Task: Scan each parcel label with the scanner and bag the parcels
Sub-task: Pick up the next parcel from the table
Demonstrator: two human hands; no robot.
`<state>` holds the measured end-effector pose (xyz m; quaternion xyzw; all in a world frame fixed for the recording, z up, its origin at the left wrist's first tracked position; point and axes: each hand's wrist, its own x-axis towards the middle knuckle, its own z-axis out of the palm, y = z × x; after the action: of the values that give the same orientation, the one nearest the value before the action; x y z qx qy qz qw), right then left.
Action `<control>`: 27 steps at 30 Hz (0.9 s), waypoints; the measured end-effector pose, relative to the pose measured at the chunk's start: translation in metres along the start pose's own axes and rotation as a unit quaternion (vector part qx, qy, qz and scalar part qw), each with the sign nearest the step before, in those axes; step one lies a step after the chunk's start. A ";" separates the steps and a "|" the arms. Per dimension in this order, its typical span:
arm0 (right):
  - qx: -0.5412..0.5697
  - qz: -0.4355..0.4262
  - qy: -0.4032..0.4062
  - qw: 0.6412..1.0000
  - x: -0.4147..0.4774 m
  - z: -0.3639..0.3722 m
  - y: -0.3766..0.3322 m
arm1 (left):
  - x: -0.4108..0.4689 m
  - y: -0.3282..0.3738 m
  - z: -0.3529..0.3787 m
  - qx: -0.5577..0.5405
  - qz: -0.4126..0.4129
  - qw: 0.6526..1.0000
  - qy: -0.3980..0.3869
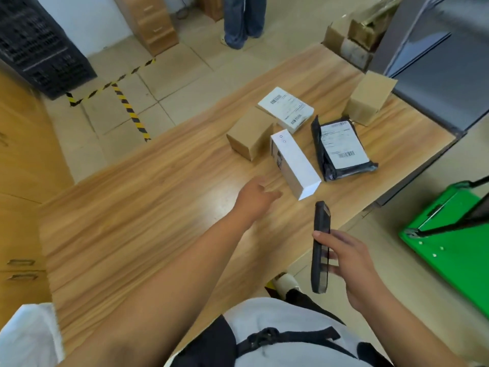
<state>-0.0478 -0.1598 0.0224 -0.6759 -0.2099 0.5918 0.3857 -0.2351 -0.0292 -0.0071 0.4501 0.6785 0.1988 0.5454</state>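
Fingers (341, 241) round scanner (321, 221); label (341, 144) text unreadable.

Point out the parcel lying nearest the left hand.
The long white box, its near end just ahead of the left hand. The brown boxes, labelled white box and black mailer bag lie farther back.

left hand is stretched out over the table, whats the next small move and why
Probably reach forward and grip the white box: the left hand is open just short of it, it is the nearest parcel, and the right hand holds the scanner.
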 end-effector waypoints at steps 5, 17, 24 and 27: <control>0.012 -0.001 0.007 1.000 0.025 -0.033 -0.015 | 0.050 0.057 0.068 -0.012 -0.001 0.996 0.088; 0.007 0.003 -0.019 1.000 0.050 -0.071 -0.017 | 0.044 0.047 0.075 0.058 -0.069 0.985 0.147; -0.041 0.001 -0.078 0.996 0.067 -0.060 -0.025 | -0.018 -0.021 0.021 -0.129 -0.124 0.978 0.105; -0.068 -0.005 -0.117 0.991 0.073 -0.047 -0.027 | -0.056 -0.062 0.006 -0.189 -0.159 0.962 0.118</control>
<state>0.0172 -0.1017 -0.0033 -0.6255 -0.2967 0.6493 0.3148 -0.2543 -0.1091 -0.0243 0.1986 0.7511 0.2852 0.5613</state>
